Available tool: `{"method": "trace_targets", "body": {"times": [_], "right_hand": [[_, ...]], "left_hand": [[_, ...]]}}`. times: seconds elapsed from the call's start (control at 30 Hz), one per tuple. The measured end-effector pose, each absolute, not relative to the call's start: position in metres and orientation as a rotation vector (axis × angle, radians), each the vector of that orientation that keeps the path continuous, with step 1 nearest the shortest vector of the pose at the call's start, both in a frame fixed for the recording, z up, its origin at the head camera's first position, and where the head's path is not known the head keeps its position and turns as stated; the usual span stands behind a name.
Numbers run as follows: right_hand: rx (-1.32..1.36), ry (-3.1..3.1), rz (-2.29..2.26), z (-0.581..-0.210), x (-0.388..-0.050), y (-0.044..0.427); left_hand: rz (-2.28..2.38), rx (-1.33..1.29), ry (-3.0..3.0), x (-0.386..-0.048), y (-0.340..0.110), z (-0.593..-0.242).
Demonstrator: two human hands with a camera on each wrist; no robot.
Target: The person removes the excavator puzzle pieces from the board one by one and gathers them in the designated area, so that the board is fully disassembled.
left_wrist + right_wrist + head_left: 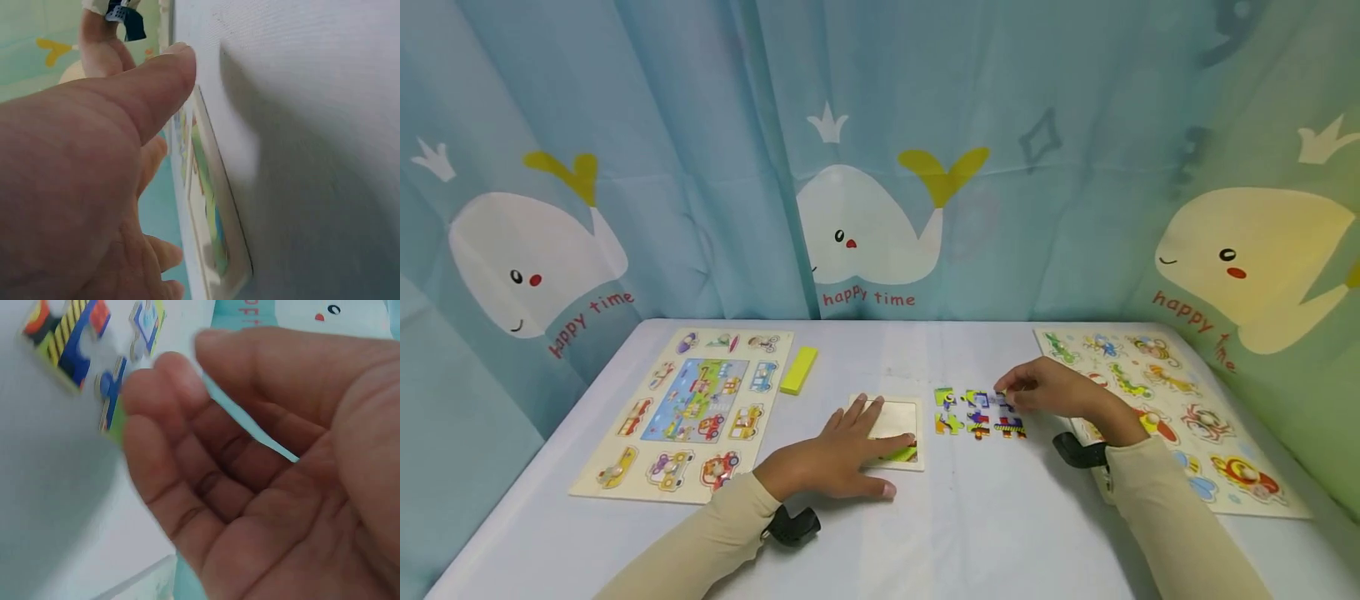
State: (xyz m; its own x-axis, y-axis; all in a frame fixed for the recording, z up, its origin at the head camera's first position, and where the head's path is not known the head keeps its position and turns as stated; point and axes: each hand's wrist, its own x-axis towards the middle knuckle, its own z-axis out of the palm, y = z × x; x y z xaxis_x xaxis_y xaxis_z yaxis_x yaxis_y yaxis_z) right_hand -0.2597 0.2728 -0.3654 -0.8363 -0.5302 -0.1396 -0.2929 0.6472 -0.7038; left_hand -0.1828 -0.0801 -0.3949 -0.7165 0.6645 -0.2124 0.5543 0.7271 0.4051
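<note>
My left hand [853,450] lies spread over a small square wooden puzzle tray [919,425]; its thumb points past the tray's near side. Part of a green picture [901,452] shows inside the tray beneath the fingers. To the right, several jigsaw pieces [978,418] are laid in rows on the cloth. Over the top right jigsaw piece [112,397] hovers or rests my right hand [1052,393]; contact cannot be told. In the right wrist view its fingers are loosely bent, thumb and fingertips apart, with no piece visible between them.
A vehicle peg puzzle board [700,400] lies on the left, and an animal board [1213,458] on the right, partly under the right forearm. A yellow block [799,370] is beside the left board. Behind the table hangs a whale-print curtain [865,225].
</note>
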Motion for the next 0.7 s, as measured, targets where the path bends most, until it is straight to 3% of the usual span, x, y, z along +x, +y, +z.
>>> {"method": "trace_targets", "body": {"times": [0.3, 0.7], "right_hand": [[-0.762, 2.591, -1.123, -0.366, -0.254, 0.235], [-0.919, 2.347, -1.220, -0.379, -0.245, 0.136]], "left_hand": [[0.430, 0.868, 2.568, -0.167, -0.108, -0.392], [0.351, 0.848, 2.527, -0.161, -0.113, -0.391]]}}
